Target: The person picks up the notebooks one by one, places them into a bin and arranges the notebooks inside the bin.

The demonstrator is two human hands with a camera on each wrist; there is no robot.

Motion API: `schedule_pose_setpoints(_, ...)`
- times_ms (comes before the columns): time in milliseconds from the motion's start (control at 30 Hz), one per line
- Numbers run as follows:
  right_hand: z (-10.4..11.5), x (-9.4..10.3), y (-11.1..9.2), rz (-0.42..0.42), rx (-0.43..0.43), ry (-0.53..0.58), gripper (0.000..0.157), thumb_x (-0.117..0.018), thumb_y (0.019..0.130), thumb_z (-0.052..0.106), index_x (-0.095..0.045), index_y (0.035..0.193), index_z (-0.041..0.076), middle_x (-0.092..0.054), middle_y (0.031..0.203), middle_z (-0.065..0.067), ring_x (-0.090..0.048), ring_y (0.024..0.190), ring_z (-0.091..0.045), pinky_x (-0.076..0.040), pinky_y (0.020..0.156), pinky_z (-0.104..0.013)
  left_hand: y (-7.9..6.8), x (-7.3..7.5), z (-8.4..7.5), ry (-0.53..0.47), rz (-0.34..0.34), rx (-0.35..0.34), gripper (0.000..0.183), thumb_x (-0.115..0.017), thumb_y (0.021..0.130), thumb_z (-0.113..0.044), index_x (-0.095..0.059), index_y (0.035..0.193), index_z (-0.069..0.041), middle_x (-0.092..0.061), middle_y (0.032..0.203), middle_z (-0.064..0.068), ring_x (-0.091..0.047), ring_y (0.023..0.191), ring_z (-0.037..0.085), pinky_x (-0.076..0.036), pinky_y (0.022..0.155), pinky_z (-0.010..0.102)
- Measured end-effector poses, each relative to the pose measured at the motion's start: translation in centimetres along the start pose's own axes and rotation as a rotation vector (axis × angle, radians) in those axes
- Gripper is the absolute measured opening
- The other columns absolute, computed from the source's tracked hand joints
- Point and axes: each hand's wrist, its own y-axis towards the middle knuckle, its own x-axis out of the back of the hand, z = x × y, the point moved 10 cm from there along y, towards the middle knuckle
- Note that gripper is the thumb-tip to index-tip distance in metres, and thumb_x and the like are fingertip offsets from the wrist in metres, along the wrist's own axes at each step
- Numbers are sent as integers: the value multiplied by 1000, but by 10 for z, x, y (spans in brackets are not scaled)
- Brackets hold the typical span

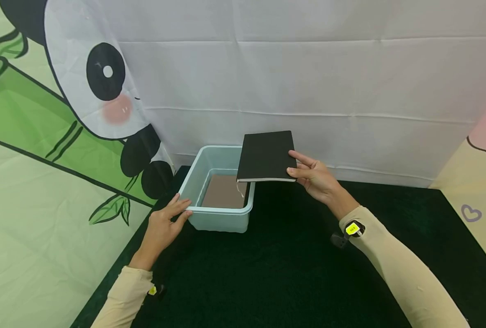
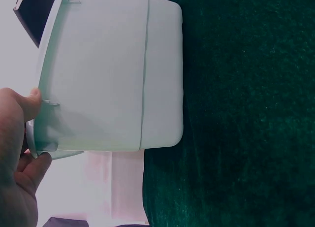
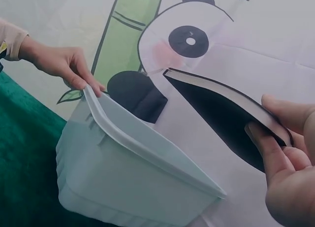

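My right hand [image 1: 317, 179] pinches a black notebook [image 1: 266, 156] by its right edge, holding it above the right side of a pale blue plastic bin [image 1: 220, 219]. In the right wrist view, the notebook [image 3: 216, 106] tilts, with thumb and fingers on opposite covers. My left hand [image 1: 164, 230] grips the bin's near left corner, thumb and fingers about the rim; the left wrist view shows this hand [image 2: 17, 143] from the side. Inside the bin lies a flat brownish-grey item [image 1: 223, 192], partly hidden. A thin light ribbon hangs below the notebook's corner.
The bin stands on a dark green cloth-covered table [image 1: 292, 264], near its back left. Behind rises a white backdrop cloth [image 1: 308, 82] with a printed panda [image 1: 83, 82] and green bamboo at left. Pink and cream patches show at right.
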Motion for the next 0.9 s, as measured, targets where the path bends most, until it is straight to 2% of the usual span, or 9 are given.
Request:
schedule_pose_setpoints(133, -6, -11, 7, 6, 3, -10, 72, -69, 93, -7, -42, 157, 12, -27, 168, -7, -66, 86, -6, -52, 70, -16, 0, 1, 0, 2, -5, -3, 38, -80, 88, -8, -73, 125, -5, -71, 124, 16, -58, 130, 38, -57, 88, 54)
schedule_pose_setpoints(200, -9, -17, 10, 12, 3, -23, 70, -67, 94, -9, -43, 156, 11, -23, 170, -6, -66, 87, -5, -52, 71, -16, 0, 1, 0, 5, -7, -5, 38, -80, 88, -8, -73, 125, -4, -71, 124, 17, -58, 130, 38, -58, 87, 53)
schedule_pose_setpoints(267, -13, -24, 14, 16, 3, -47, 68, -65, 95, -10, -43, 156, 11, -26, 168, -9, -67, 92, -5, -53, 74, -16, 0, 1, -1, 9, -8, -11, 38, -80, 88, -8, -73, 125, -4, -71, 124, 17, -58, 130, 38, -59, 84, 53)
schedule_pose_setpoints(367, -19, -32, 19, 18, 2, -82, 67, -65, 94, -10, -45, 155, 11, -38, 162, -14, -68, 112, -14, -56, 87, -20, 0, 2, -1, 16, -6, -9, 38, -80, 88, -9, -73, 125, -4, -71, 124, 16, -58, 130, 38, -58, 86, 53)
schedule_pose_setpoints(433, -23, -36, 23, 14, 0, -98, 67, -67, 93, -9, -47, 154, 11, -42, 160, -14, -61, 128, -19, -55, 96, -25, -1, 1, 0, 16, -4, -2, 37, -79, 89, -9, -73, 125, -5, -71, 125, 16, -58, 131, 38, -57, 88, 54)
schedule_pose_setpoints(567, -33, -42, 31, -2, -15, -117, 67, -71, 91, -8, -51, 152, 14, -34, 165, -9, -43, 146, -23, -49, 107, -34, -1, 0, 2, 14, 0, 11, 37, -79, 90, -10, -73, 125, -4, -71, 125, 16, -57, 131, 38, -55, 91, 56)
schedule_pose_setpoints(700, -41, -48, 38, -8, -27, -122, 66, -72, 91, -7, -52, 151, 13, -29, 167, -10, -42, 146, -24, -45, 111, -38, -1, 0, 2, 16, 3, 12, 37, -79, 89, -10, -73, 125, -3, -71, 125, 16, -57, 131, 38, -55, 90, 55)
schedule_pose_setpoints(900, -50, -58, 50, -15, -33, -133, 66, -72, 91, -8, -53, 150, 12, -39, 162, -13, -50, 140, -27, -47, 109, -39, 0, 2, 1, 14, -5, 5, 36, -79, 89, -10, -74, 124, -4, -72, 124, 16, -58, 130, 38, -56, 89, 55)
